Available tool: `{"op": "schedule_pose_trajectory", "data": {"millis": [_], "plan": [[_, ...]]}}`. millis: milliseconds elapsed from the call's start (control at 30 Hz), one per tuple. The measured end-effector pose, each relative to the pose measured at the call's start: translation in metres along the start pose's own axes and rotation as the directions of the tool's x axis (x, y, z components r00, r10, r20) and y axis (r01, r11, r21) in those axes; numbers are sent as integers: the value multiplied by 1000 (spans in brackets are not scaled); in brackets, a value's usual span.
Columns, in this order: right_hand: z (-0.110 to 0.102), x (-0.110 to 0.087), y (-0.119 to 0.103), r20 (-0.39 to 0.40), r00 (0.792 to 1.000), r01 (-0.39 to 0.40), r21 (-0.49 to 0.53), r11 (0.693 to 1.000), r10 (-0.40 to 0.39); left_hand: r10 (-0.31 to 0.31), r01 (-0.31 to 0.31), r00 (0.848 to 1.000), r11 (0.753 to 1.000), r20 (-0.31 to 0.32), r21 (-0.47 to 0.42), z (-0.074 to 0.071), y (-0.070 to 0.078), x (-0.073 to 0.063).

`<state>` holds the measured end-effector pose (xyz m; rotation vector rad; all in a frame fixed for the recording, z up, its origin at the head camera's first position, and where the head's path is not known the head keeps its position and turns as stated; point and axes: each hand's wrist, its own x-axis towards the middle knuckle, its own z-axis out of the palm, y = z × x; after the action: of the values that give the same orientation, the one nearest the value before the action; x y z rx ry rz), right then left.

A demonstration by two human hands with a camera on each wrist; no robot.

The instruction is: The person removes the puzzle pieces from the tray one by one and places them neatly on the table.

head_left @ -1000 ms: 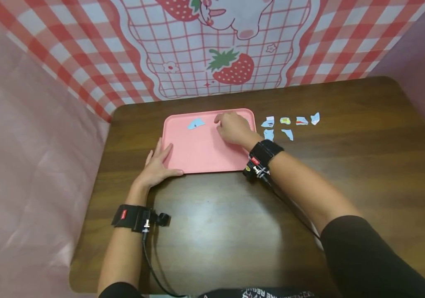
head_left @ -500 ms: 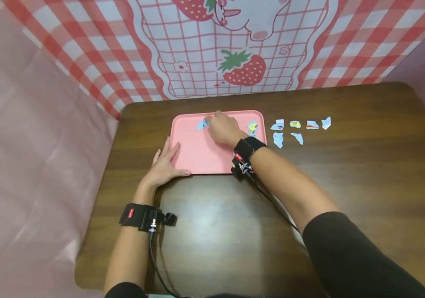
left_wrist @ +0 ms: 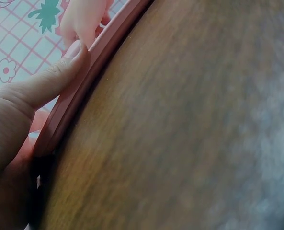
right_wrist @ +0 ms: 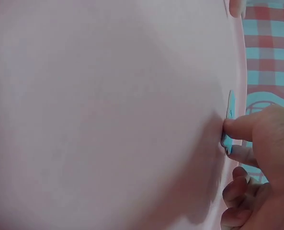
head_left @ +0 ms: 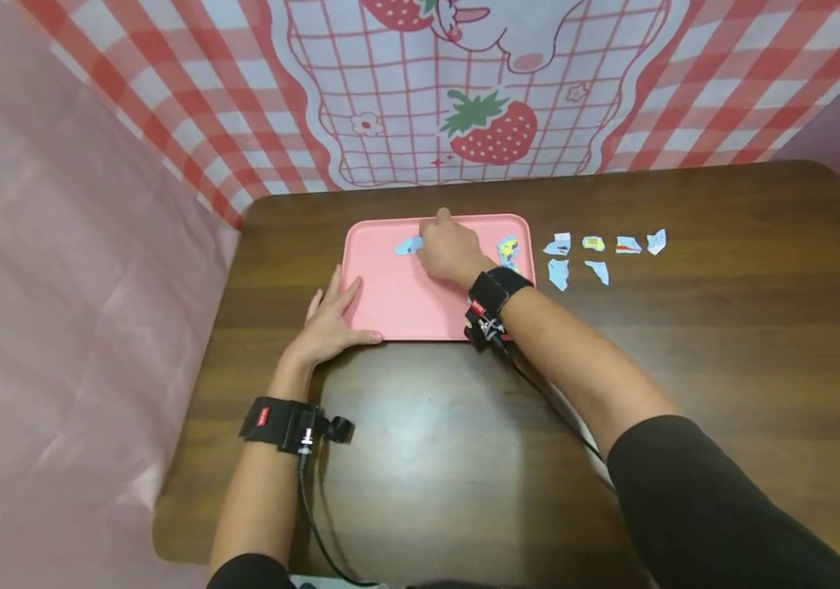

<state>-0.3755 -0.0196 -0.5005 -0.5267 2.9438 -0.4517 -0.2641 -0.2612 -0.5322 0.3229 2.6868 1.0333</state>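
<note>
My left hand (head_left: 327,327) rests spread at the near left corner of the pink tray (head_left: 405,311), its thumb on the near rim and fingers over the left side. In the left wrist view, the thumb (left_wrist: 55,79) lies along the tray's rim. Over the far part of the tray, my right hand (head_left: 452,252) pinches a light blue torn paper piece (head_left: 409,245) between thumb and index finger. The right wrist view shows this piece (right_wrist: 231,108) edge-on near the far rim, other fingers curled. A blue and yellow paper piece (head_left: 508,249) lies at the tray's right.
Right of the tray, several torn paper pieces lie in two rows, among them a yellow-marked piece (head_left: 593,244) and a red-striped piece (head_left: 628,245). A checked strawberry cloth (head_left: 493,131) hangs behind the wooden table (head_left: 721,327). Cables trail from both wrist cameras.
My right hand has moved left across the tray to the light blue piece and taken hold of it, uncovering the blue and yellow piece. My left hand stays at the tray's corner.
</note>
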Motion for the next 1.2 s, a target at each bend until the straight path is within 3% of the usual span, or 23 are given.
{"op": "schedule_pose_trajectory", "data": {"millis": [367,600,667,833,1033,1133,1200], "plan": [[-7,-23,1,-87,993,-55,228,972,76,-20,21,1000,1000,11,-23,1,3,-1],[-17,-55,6,-140,989,2,320,947,46,-11,11,1000,1000,15,-19,3,3,-1],[-20,-66,14,-167,985,18,386,922,50,-3,4,1000,1000,20,-14,4,4,0],[-30,-94,35,-191,975,19,569,822,109,3,-3,1000,1000,18,-3,1,6,-1],[-45,-131,77,-109,978,-64,649,758,176,-3,3,1000,1000,29,-3,0,8,-1],[-52,-149,107,-50,973,-123,708,695,223,-13,13,999,1000,36,-7,-2,9,-2],[-56,-161,129,-31,963,-152,755,638,267,-13,13,999,1000,42,-1,-2,9,-3]]}}
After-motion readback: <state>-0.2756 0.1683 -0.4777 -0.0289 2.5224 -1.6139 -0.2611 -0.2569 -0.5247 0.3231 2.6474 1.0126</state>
